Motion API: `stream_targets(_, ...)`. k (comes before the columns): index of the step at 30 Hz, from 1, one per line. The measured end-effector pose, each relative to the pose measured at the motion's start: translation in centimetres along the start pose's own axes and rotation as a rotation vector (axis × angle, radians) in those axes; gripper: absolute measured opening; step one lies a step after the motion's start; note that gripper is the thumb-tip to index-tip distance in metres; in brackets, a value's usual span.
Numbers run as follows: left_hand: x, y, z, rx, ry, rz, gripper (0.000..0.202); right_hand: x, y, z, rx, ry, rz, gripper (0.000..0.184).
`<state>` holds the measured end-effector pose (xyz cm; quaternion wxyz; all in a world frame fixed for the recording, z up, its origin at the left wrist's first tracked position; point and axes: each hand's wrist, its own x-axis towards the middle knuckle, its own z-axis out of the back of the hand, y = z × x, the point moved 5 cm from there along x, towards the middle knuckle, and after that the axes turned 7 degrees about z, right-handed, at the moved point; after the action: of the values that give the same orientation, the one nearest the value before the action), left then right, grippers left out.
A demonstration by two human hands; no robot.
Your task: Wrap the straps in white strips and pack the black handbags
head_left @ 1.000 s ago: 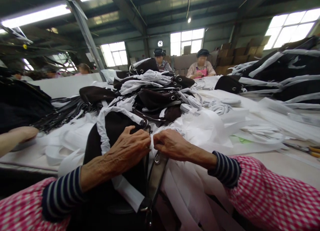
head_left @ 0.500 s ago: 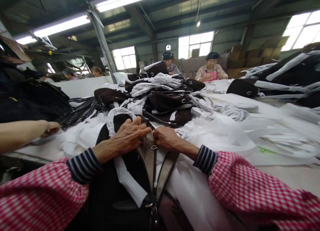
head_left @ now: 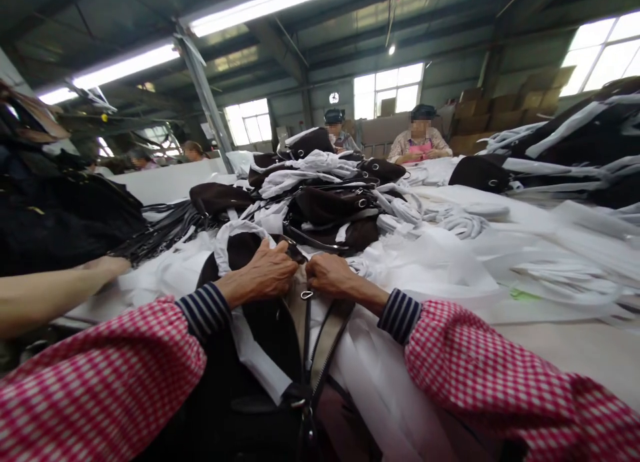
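Note:
In front of me lies a dark bag (head_left: pixel 250 355) with its long metal zipper (head_left: pixel 327 352) open, showing a beige lining. My left hand (head_left: pixel 267 270) is closed at the far end of the opening, fingers curled over the bag's edge. Close beside it, my right hand (head_left: pixel 327 274) is a fist gripping the opposite edge, its fingertips hidden. Just below the hands a small metal ring or puller (head_left: pixel 307 295) shows. White paper wraps the bag's handle (head_left: pixel 260 362), and another wrapped loop (head_left: pixel 223 239) arches behind my left hand.
A heap of dark bags (head_left: pixel 325 205) with white wrapping rises ahead. Loose white sheets (head_left: pixel 450 262) spread to the right. At left, another person's bare forearm (head_left: pixel 55 295) reaches in near black straps (head_left: pixel 170 225). Two people (head_left: pixel 420 139) sit across the table.
My left hand has shifted slightly right, its fingers now more curled onto the bag's edge. My right hand stays nearly in place. The other person's arm at left has extended a little further inward.

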<state>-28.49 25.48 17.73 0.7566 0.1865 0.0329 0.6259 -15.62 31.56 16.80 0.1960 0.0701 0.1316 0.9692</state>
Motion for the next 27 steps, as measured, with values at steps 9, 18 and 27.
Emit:
stream_targets(9, -0.8, -1.7, 0.4, 0.149, 0.073, 0.013, 0.02, -0.2, -0.4, 0.1, 0.066, -0.028, 0.006, 0.026)
stream_targets(18, -1.6, -4.5, 0.4, 0.381, -0.005, -0.053, 0.024, -0.6, -0.3, 0.4, 0.101, -0.05, 0.0, 0.024)
stream_targets(27, -1.1, -3.8, 0.5, 0.266, 0.082, -0.006, 0.021, -0.6, -0.6, 0.4, 0.111, -0.065, 0.001, 0.024)
